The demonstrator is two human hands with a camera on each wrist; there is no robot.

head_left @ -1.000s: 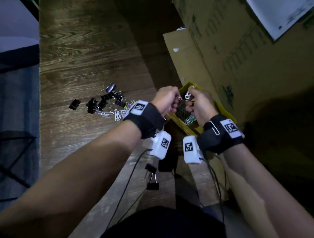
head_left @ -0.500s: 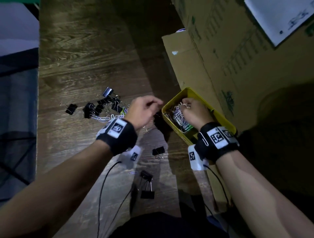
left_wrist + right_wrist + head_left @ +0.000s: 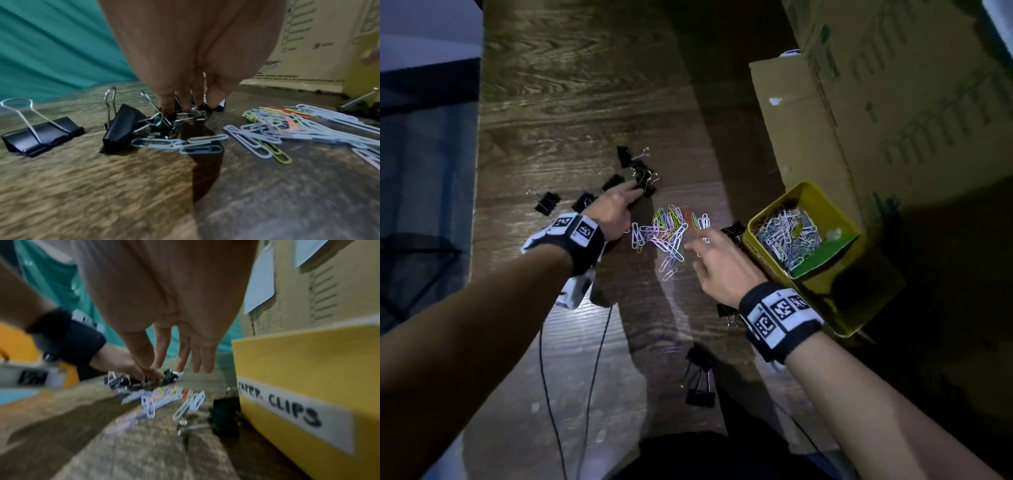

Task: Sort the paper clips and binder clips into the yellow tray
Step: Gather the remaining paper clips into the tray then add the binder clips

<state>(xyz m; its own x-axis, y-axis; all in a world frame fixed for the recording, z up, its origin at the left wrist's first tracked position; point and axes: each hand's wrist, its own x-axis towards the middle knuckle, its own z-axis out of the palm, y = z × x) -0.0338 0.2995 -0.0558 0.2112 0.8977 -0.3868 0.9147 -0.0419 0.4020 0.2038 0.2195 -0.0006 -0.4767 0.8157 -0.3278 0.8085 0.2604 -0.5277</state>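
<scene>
The yellow tray [image 3: 774, 205] stands at the right, with a heap of paper clips [image 3: 786, 236] inside; its wall [image 3: 308, 361] bears a "PAPER CLIPS" label. Loose coloured paper clips [image 3: 669, 229] [image 3: 287, 128] lie on the wooden table left of it. Black binder clips [image 3: 645, 181] [image 3: 123, 128] are scattered farther left. My left hand [image 3: 635, 192] [image 3: 189, 105] reaches out, its straight fingers touching the binder clip cluster. Spread and holding nothing, my right hand [image 3: 697, 241] [image 3: 176, 365] hovers over the right end of the loose paper clips, beside the tray.
Cardboard boxes [image 3: 859, 120] wall off the right side behind the tray. One binder clip [image 3: 732, 228] lies against the tray's left wall, another [image 3: 727, 313] sits under my right wrist, and larger ones [image 3: 700, 380] lie near me. Wrist cables [image 3: 592, 377] trail over the table.
My left hand has swung from the tray leftward to the binder clips. The right hand has come out of the tray and opened over the loose paper clips.
</scene>
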